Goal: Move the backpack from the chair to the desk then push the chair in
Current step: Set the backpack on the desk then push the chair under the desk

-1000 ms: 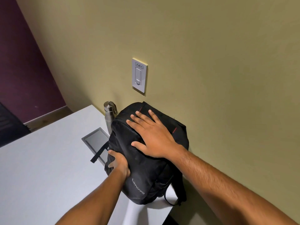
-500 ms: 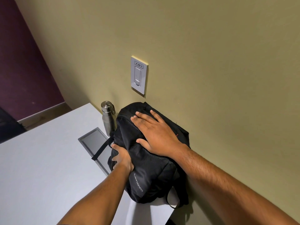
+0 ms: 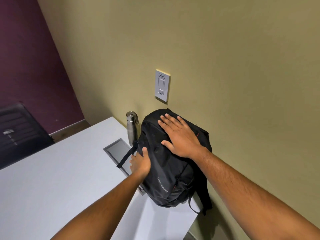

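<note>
A black backpack [image 3: 169,177] with a grey logo and red trim stands on the white desk [image 3: 52,187], leaning against the olive wall near the desk's right end. My right hand [image 3: 180,135] lies flat on the backpack's upper front, fingers spread. My left hand [image 3: 140,161] presses against its left side, thumb on the front, fingers wrapped round the edge by a loose strap. The chair the backpack came from is out of view.
A steel water bottle [image 3: 131,127] stands upright just left of the backpack, against the wall. A grey panel [image 3: 116,149] is set into the desk in front of it. A wall switch [image 3: 162,85] is above. A dark chair back [image 3: 19,132] shows at far left.
The backpack has settled more upright against the wall. My left hand has loosened from gripping its side to resting against it. My right hand stays flat on top.
</note>
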`<state>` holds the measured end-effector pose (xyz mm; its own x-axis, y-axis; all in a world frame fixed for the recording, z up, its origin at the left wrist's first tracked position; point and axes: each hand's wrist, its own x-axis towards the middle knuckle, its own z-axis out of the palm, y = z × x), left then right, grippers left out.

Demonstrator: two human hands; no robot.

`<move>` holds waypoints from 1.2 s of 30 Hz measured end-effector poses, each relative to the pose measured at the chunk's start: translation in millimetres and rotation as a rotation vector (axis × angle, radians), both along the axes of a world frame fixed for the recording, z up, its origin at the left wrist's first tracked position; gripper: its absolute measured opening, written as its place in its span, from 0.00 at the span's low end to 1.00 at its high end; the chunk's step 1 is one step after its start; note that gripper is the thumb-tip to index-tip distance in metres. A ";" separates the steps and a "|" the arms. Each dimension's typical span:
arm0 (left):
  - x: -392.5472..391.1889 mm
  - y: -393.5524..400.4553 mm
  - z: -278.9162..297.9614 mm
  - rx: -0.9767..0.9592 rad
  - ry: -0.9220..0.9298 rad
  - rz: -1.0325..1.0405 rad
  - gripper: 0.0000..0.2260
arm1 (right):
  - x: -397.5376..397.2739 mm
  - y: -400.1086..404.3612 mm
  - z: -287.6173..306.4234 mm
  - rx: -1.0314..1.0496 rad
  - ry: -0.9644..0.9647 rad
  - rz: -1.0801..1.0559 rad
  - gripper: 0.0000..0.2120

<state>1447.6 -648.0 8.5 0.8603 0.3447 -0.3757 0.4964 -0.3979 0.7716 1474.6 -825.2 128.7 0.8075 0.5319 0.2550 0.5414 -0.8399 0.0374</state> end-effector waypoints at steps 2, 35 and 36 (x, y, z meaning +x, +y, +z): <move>-13.3 10.2 7.6 0.213 -0.098 -0.168 0.34 | -13.1 2.5 3.5 -0.009 0.010 -0.059 0.40; -320.4 27.9 105.0 1.018 -0.118 -0.448 0.41 | -270.4 -14.4 -9.7 -0.096 0.169 -0.044 0.44; -333.3 30.1 105.7 1.023 -0.110 -0.438 0.41 | -279.2 -14.4 -10.6 -0.097 0.168 -0.041 0.44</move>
<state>1114.3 -617.9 114.2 0.9943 0.1068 -0.0032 0.1068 -0.9942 0.0113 1195.4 -839.6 118.1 0.8559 0.5131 0.0641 0.5121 -0.8583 0.0316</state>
